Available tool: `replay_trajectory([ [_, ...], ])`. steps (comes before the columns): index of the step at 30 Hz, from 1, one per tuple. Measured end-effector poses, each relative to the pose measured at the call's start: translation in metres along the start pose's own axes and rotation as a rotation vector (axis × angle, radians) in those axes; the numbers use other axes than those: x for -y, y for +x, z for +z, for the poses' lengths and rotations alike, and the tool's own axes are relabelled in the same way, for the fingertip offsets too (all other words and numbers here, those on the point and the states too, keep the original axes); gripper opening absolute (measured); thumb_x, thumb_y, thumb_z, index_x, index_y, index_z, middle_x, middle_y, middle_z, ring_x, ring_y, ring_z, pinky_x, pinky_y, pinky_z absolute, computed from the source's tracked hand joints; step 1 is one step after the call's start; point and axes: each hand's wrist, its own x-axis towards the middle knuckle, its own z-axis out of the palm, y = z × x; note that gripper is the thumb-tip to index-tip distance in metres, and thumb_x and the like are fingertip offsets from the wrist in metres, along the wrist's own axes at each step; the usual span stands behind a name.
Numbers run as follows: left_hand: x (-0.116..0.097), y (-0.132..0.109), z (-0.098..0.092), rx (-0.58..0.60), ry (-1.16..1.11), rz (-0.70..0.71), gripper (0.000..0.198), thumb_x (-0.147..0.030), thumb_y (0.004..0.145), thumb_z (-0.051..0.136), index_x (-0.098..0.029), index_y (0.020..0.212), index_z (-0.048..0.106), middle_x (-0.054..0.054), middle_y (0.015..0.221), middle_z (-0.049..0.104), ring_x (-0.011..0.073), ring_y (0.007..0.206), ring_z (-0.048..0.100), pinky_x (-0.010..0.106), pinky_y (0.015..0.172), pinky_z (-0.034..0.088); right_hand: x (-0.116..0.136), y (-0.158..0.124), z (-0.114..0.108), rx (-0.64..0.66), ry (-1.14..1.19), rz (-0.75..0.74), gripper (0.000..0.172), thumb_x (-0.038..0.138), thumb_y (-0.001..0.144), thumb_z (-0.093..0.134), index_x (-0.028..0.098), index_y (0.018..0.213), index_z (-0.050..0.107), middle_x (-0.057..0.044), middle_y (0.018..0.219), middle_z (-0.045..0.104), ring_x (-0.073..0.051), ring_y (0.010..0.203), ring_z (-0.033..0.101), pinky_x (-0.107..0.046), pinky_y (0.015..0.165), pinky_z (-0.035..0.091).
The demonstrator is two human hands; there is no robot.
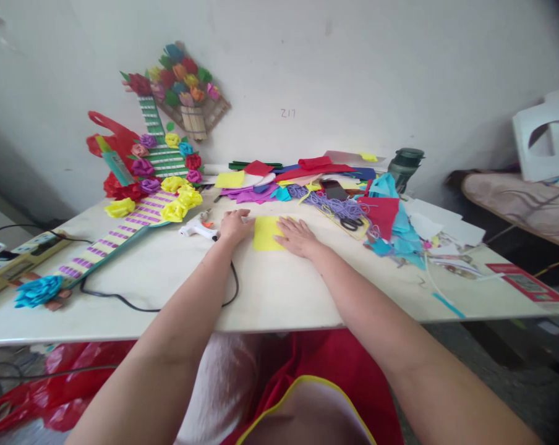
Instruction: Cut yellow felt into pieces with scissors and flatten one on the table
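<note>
A yellow square sheet [266, 233] lies flat on the white table [279, 290] in front of me; I cannot tell if it is paper or cloth. My right hand [298, 236] rests palm down with fingers spread, its fingertips on the sheet's right side. At the left edge of the sheet is my left hand [236, 226], its fingers loosely bent, with nothing visible in them. Just left of that hand lies a white glue gun [198, 227], and its black cable [122, 301] loops across the table under my left forearm.
To the left stand a strip-covered frame with paper flowers [182, 201] and a power strip [22, 256]. Behind lie stacked coloured sheets [256, 191]. At the right are purple yarn [328, 204], black-handled scissors [352, 224], blue scraps [402, 238] and a dark bottle [405, 167].
</note>
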Motion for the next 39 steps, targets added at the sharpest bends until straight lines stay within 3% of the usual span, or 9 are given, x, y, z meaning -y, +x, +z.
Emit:
replay_trajectory([
  [4, 0.007, -0.001, -0.006, 0.075, 0.027, 0.064, 0.047, -0.035, 0.078, 0.049, -0.021, 0.123, 0.055, 0.005, 0.126, 0.056, 0.0217, 0.126, 0.038, 0.03, 0.104, 0.03, 0.004, -0.005, -0.006, -0.066, -0.022, -0.156, 0.076, 0.062, 0.084, 0.028, 0.015, 0.143, 0.025, -0.005, 0.151, 0.014, -0.02, 0.14, 0.006, -0.043, 0.112, 0.001],
  [8, 0.013, 0.0, -0.012, 0.181, 0.076, 0.14, 0.056, -0.028, 0.073, 0.053, -0.024, 0.128, 0.05, -0.001, 0.138, 0.045, 0.0229, 0.135, 0.022, 0.032, 0.11, 0.02, 0.007, -0.008, -0.009, -0.102, -0.042, -0.27, 0.075, 0.057, 0.08, 0.044, 0.016, 0.141, 0.031, -0.007, 0.15, 0.022, -0.022, 0.139, 0.011, -0.044, 0.112, 0.004],
  [12, 0.017, -0.001, -0.022, 0.335, 0.08, 0.184, 0.068, -0.038, 0.071, 0.053, -0.029, 0.136, 0.037, -0.004, 0.148, 0.027, 0.027, 0.138, 0.008, 0.04, 0.111, 0.014, 0.007, -0.007, -0.007, -0.117, -0.036, -0.342, 0.065, 0.049, 0.079, 0.051, 0.02, 0.136, 0.04, -0.006, 0.145, 0.033, -0.022, 0.137, 0.02, -0.045, 0.111, 0.009],
  [18, 0.016, -0.005, -0.034, 0.512, 0.074, 0.207, 0.081, -0.051, 0.068, 0.053, -0.03, 0.141, 0.024, -0.002, 0.152, 0.013, 0.0319, 0.138, -0.003, 0.052, 0.109, 0.009, 0.01, -0.005, -0.002, -0.142, -0.039, -0.397, 0.053, 0.041, 0.083, 0.049, 0.021, 0.132, 0.047, -0.006, 0.139, 0.043, -0.02, 0.133, 0.032, -0.043, 0.111, 0.015],
  [29, 0.017, -0.003, -0.035, 0.605, 0.06, 0.243, 0.092, -0.055, 0.063, 0.054, -0.027, 0.143, 0.019, 0.001, 0.153, 0.007, 0.03, 0.137, -0.009, 0.051, 0.109, 0.0, 0.015, -0.003, 0.003, -0.164, -0.016, -0.383, 0.046, 0.039, 0.086, 0.046, 0.022, 0.129, 0.05, -0.006, 0.135, 0.048, -0.018, 0.128, 0.04, -0.042, 0.108, 0.024],
  [39, 0.011, -0.007, -0.04, 0.632, 0.123, 0.244, 0.093, -0.056, 0.064, 0.053, -0.027, 0.144, 0.017, 0.001, 0.152, 0.009, 0.0295, 0.138, -0.008, 0.049, 0.109, 0.003, 0.019, -0.002, 0.004, -0.188, -0.008, -0.364, 0.048, 0.041, 0.086, 0.046, 0.018, 0.128, 0.051, -0.007, 0.133, 0.05, -0.019, 0.126, 0.042, -0.04, 0.107, 0.027],
])
